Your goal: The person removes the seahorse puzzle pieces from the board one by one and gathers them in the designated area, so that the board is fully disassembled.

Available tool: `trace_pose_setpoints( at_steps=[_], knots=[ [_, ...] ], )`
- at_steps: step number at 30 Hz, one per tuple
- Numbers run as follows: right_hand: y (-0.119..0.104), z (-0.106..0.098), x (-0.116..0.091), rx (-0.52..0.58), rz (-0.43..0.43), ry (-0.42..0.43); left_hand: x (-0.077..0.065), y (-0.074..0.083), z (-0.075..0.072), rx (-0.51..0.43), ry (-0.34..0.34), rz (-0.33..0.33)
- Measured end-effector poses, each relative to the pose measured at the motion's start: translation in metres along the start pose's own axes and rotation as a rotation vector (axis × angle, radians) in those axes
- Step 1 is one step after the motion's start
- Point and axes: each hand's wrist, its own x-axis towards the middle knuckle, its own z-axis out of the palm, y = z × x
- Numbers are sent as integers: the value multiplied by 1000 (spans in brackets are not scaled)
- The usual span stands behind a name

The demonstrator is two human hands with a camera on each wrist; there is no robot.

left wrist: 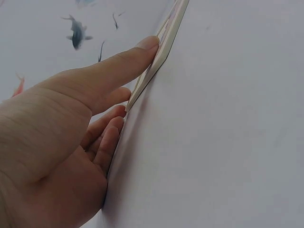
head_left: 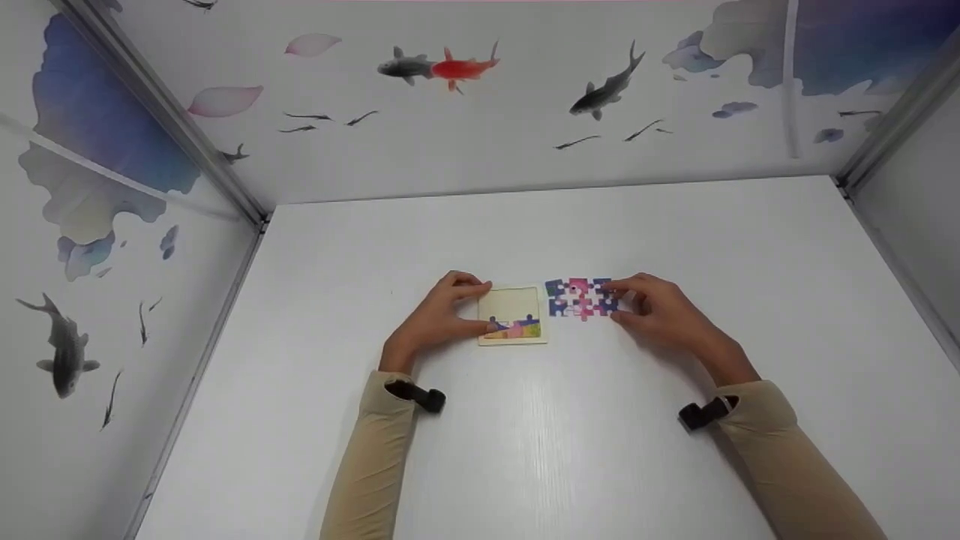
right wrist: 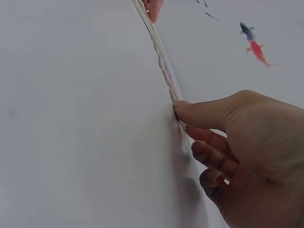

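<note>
A small square puzzle tray (head_left: 510, 303) lies flat on the table, with a row of colourful joined pieces (head_left: 517, 330) along its lower side and pale bare bottom above. My left hand (head_left: 442, 315) holds the tray by its left side, thumb over the lower left corner and a fingertip at the upper left. Just right of the tray lies a block of joined purple and pink puzzle pieces (head_left: 577, 306). Thumb and index finger of my right hand (head_left: 664, 311) grip that block at its right end; in the right wrist view the other fingers (right wrist: 213, 180) curl loosely.
The white table (head_left: 540, 420) meets a back wall (head_left: 510, 142) printed with fish and petals. A metal-framed side panel (head_left: 135, 300) stands at the left, another panel (head_left: 915, 180) at the right. Black wrist devices (head_left: 420, 396) sit at both sleeve cuffs.
</note>
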Motion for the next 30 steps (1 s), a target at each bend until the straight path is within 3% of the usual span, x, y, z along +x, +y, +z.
trace_pose_setpoints(
  at_steps=[10, 21, 30],
  knots=[
    [-15, 7, 5, -4, -32, 6, 0, 0, -1, 13, -4, -1],
    [-64, 50, 25, 43, -126, -111, 0, 0, 1, -14, 0, -2],
    [-92, 77, 43, 18, -228, -138, 1, -1, -2, 2, -1, 34]
  ],
)
